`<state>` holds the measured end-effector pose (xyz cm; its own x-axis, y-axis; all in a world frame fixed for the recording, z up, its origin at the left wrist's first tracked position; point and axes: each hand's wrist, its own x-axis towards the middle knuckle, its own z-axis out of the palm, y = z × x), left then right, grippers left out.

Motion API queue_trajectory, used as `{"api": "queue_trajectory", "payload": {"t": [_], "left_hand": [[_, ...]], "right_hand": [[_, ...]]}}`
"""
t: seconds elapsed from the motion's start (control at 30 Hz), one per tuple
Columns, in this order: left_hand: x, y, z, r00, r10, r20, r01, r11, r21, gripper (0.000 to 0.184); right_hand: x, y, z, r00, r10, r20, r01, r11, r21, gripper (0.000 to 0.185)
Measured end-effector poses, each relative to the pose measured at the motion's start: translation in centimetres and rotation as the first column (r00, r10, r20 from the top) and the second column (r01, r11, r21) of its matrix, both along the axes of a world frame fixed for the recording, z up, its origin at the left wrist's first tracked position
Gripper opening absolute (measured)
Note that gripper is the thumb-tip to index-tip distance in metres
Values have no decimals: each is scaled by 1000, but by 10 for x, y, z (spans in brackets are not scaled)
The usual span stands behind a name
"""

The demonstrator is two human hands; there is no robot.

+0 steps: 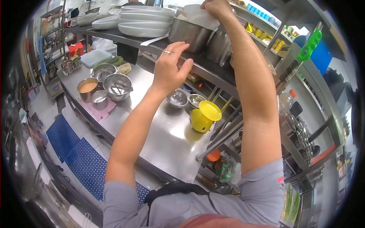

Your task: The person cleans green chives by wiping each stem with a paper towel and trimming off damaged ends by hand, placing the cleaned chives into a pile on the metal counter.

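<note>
Right fingers [208, 3] pinch a white item [199, 17] at a steel pot's [186, 36] mouth; left fingers [175, 47] spread, empty.

Plates [144, 28] plain white. Pot [188, 36] silver-grey, with a white thing [197, 17] at its mouth. Shelf [152, 46] dark on top; desk [163, 140] shiny silver with pale glare. Scale [201, 121] bright yellow all over. Cloth [109, 109] pink; liquid [88, 87] in the pan above it orange-tan. Leaves [115, 60] green, box [76, 49] red. Mats [85, 159] blue, small pale dots in rows; floor tiles [89, 137] light grey. Handle [311, 45] neon green. Lid [213, 155] orange. Ring [167, 52] silver. Shirt [224, 207] grey, red lettering [280, 179] on one sleeve.
</note>
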<state>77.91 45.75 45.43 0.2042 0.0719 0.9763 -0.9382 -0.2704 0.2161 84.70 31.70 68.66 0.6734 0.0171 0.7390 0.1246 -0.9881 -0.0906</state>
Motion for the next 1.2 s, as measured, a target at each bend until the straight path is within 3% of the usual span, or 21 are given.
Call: {"api": "queue_trajectory", "payload": {"t": [0.07, 0.17, 0.27, 0.37, 0.43, 0.5, 0.53, 0.57, 0.6, 0.7, 0.77, 0.8, 0.87, 0.93, 1.03, 1.13, 1.2], "left_hand": [[-1, -1, 1, 1000, 12, 8, -12, 1000, 1, 38], [-2, -1, 3, 1000, 12, 0, -12, 1000, -6, 37], [-1, -3, 4, 1000, -8, -8, 8, 999, -42, 37], [1, -6, 1, 996, -86, 5, 86, 979, -185, 36], [-3, -16, -9, 964, -265, -2, 247, 902, -355, 35], [-28, -22, -20, 774, -632, -28, 509, 649, -565, 38], [-36, -25, -28, 726, -684, -74, 513, 610, -604, 40], [-56, -26, -44, 635, -772, -16, 655, 550, -518, 42], [-62, -28, -86, 75, -964, 256, 710, -129, -693, 48], [-137, -57, -122, -329, -936, 125, 648, -321, -691, 64], [-164, -73, -127, -515, -855, 64, 599, -412, -686, 75], [-193, -82, -138, -489, -871, -58, 598, -286, -749, 78], [-229, -120, -155, -435, -841, -322, 644, -40, -764, 82], [-260, -165, -183, -375, -724, -579, 728, 156, -667, 86], [-318, -244, -203, -476, -499, -724, 782, 137, -608, 81], [-397, -314, -196, -507, -383, -772, 832, 16, -554, 72], [-440, -359, -205, -442, -285, -850, 878, 59, -476, 68]], "right_hand": [[23, -9, 3, 998, -58, 14, 58, 997, -51, 24], [-25, 7, -13, 960, 264, 97, -258, 963, -75, 24], [-19, 13, -16, 904, 174, 390, -157, 985, -73, 23], [-81, 37, -12, 663, 418, 622, -412, 896, -163, 27], [-117, 47, -15, 498, 537, 681, -541, 806, -240, 31], [-158, 36, -45, 477, 605, 638, -633, 740, -229, 34], [-182, 26, -68, 494, 634, 595, -674, 712, -200, 36], [-206, 15, -95, 514, 656, 553, -709, 687, -156, 37], [-233, 3, -124, 535, 677, 506, -746, 660, -93, 38], [-306, -42, -206, 631, 708, 318, -775, 597, 209, 43], [-352, -85, -245, 726, 658, 199, -670, 613, 419, 46], [-383, -105, -269, 758, 641, 123, -596, 603, 530, 46], [-431, -149, -307, 903, 429, 15, -340, 694, 635, 50], [-488, -194, -329, 947, 291, -134, -77, 615, 785, 53], [-576, -249, -369, 991, 65, -114, 69, 480, 875, 51], [-660, -298, -418, 999, 0, 47, -47, 109, 993, 48], [-713, -320, -434, 991, -92, 99, -102, -33, 994, 48]]}}
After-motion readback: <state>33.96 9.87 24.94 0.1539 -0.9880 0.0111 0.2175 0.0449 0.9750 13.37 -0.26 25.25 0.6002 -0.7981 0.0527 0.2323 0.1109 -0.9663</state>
